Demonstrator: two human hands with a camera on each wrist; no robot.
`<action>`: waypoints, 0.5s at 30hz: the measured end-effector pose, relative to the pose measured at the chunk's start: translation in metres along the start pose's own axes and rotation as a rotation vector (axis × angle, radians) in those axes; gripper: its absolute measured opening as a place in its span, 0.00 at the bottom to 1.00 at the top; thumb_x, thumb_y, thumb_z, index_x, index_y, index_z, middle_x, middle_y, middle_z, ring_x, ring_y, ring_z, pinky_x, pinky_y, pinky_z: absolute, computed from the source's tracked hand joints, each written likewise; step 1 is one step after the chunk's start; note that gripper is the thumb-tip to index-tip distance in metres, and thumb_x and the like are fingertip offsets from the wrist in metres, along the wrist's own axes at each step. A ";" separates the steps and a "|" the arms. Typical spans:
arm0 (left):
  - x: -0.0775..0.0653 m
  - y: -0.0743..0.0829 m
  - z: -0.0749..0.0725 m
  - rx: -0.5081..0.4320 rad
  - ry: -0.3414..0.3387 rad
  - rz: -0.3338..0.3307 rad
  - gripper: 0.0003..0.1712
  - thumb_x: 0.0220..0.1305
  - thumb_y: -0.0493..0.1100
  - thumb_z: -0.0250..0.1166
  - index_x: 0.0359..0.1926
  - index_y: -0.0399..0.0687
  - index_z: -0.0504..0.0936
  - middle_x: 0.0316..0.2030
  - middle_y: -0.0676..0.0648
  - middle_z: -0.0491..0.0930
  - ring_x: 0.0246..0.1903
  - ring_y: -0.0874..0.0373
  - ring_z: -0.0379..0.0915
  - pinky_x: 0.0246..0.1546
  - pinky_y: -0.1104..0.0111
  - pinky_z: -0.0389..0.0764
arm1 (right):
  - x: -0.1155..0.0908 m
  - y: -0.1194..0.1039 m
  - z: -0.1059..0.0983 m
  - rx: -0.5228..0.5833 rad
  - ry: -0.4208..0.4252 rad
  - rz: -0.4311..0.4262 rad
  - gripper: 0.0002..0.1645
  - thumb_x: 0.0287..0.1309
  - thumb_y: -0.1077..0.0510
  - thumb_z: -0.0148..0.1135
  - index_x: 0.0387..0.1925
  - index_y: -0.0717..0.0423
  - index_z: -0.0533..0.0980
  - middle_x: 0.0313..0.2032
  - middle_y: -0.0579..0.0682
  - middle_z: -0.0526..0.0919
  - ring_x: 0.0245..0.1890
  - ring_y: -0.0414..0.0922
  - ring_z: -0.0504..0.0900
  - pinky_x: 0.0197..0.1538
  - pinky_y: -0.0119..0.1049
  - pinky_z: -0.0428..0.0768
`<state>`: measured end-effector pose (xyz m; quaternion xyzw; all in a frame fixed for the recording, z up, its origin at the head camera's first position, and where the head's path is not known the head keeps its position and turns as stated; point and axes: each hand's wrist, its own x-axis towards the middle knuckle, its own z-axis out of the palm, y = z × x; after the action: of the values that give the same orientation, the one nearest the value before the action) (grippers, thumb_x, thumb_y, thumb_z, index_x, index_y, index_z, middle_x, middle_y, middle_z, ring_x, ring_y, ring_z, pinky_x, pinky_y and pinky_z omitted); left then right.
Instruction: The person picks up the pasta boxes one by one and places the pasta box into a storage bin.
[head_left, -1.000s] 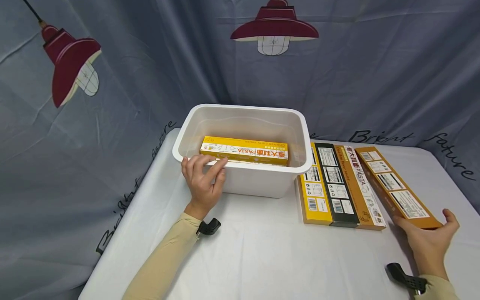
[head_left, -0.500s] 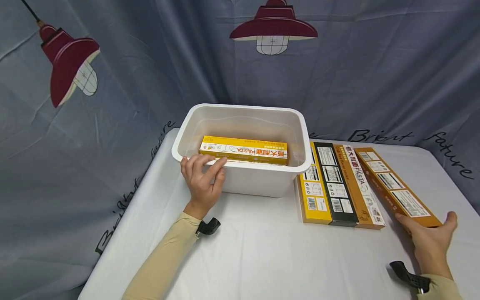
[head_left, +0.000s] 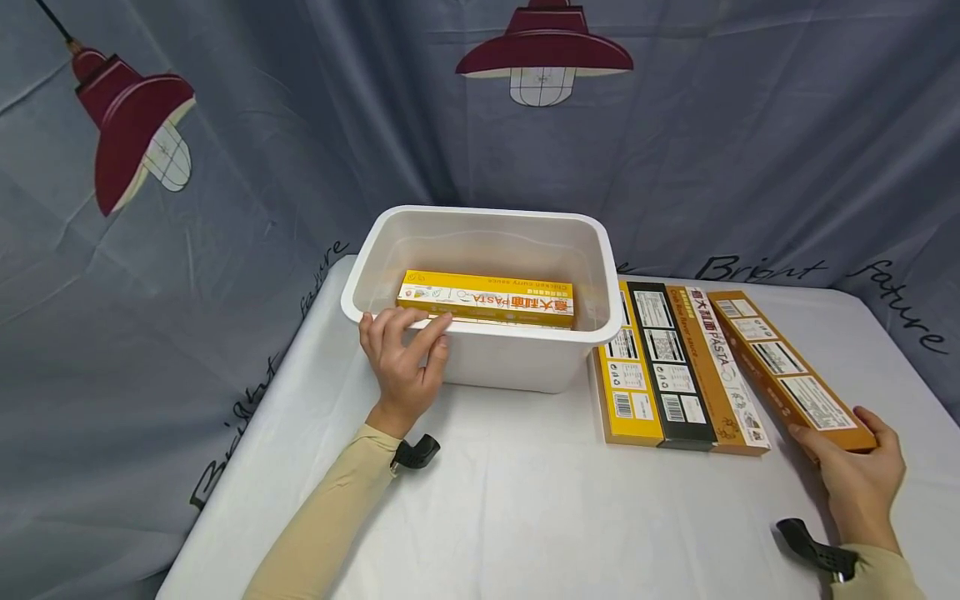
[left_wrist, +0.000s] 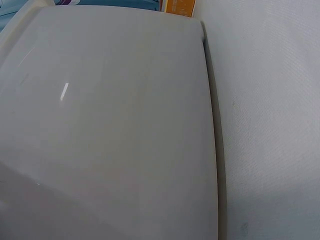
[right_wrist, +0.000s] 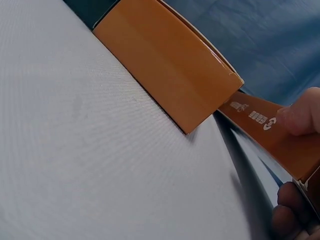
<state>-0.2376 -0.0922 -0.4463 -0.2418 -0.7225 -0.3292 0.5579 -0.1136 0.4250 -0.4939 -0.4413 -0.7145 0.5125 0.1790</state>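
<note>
In the head view my right hand (head_left: pixel 862 475) grips the near end of an orange-brown pasta box (head_left: pixel 791 367), thumb on its left side and fingers round the right. The right wrist view has fingertips (right_wrist: pixel 287 212) under that raised end and the thumb (right_wrist: pixel 302 112) on its side. My left hand (head_left: pixel 405 358) holds the front rim of a white plastic bin (head_left: pixel 495 362), fingers bent over the edge. Inside the bin lies a yellow pasta box (head_left: pixel 487 297), with another white edge showing just below it. The left wrist view shows mostly the bin's wall (left_wrist: pixel 115 120).
Right of the bin, a yellow box (head_left: pixel 630 392), a black box (head_left: pixel 671 367) and an orange-brown box (head_left: pixel 716 367) lie side by side on the white-covered table (head_left: pixel 562 508). A grey-blue curtain (head_left: pixel 300 125) hangs behind and at the left.
My right-hand fingers have closed in round the pasta box's right side, and its near end has shifted slightly left. The left hand has stayed on the bin's rim.
</note>
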 end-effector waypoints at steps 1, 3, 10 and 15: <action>0.000 0.000 0.000 0.000 0.000 0.000 0.14 0.73 0.46 0.58 0.43 0.48 0.90 0.40 0.40 0.78 0.49 0.43 0.66 0.70 0.53 0.47 | 0.000 0.000 0.000 -0.005 0.005 -0.010 0.57 0.54 0.66 0.70 0.78 0.32 0.54 0.76 0.36 0.57 0.75 0.34 0.59 0.77 0.36 0.61; 0.000 0.000 0.000 0.001 0.001 0.000 0.14 0.73 0.46 0.58 0.43 0.48 0.90 0.40 0.40 0.78 0.50 0.43 0.66 0.71 0.53 0.47 | -0.001 0.001 0.000 0.001 0.013 -0.020 0.56 0.54 0.67 0.70 0.77 0.32 0.56 0.74 0.34 0.58 0.75 0.33 0.60 0.76 0.36 0.61; 0.000 0.000 0.000 0.006 0.004 -0.002 0.14 0.73 0.46 0.58 0.43 0.48 0.90 0.40 0.40 0.77 0.49 0.43 0.66 0.70 0.53 0.47 | 0.000 0.001 0.001 -0.020 0.035 -0.018 0.54 0.54 0.64 0.71 0.77 0.34 0.57 0.75 0.35 0.59 0.75 0.33 0.60 0.76 0.36 0.62; -0.001 -0.001 0.001 0.006 -0.003 -0.005 0.14 0.72 0.46 0.58 0.43 0.48 0.90 0.40 0.40 0.78 0.50 0.43 0.66 0.70 0.52 0.48 | 0.000 0.003 0.000 0.013 0.043 0.002 0.54 0.53 0.65 0.72 0.77 0.34 0.58 0.73 0.34 0.61 0.73 0.32 0.61 0.75 0.33 0.62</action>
<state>-0.2381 -0.0921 -0.4473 -0.2387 -0.7248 -0.3281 0.5568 -0.1120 0.4249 -0.4965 -0.4515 -0.7068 0.5079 0.1967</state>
